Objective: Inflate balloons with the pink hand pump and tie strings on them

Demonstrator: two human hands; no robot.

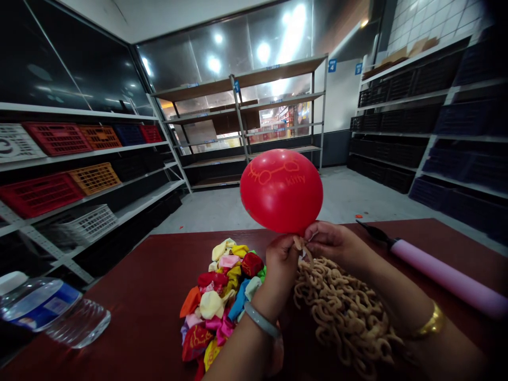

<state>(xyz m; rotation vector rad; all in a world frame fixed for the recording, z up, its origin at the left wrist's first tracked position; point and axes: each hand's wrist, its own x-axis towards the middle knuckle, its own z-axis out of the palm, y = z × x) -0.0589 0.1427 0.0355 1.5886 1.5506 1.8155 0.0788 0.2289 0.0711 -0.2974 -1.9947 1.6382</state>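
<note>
An inflated red balloon (281,193) with yellow cartoon print stands upright above my two hands, its neck hidden by my fingers. My left hand (282,255) is closed, pinching at the balloon's neck. A short tan rubber band (302,248) shows between my hands, and my right hand (327,241) has its fingers closed on it just under the balloon. Below my right arm lies a heap of tan rubber bands (341,312). Flat balloons (216,304) in many colours are piled to the left of my left wrist.
On the dark red table (130,296), a pink balloon pump (448,275) lies at the right. A water bottle (51,309) is at the left edge. Shelves with plastic crates (59,138) line the left side, dark crates (400,119) the right, and a metal rack (240,114) the back.
</note>
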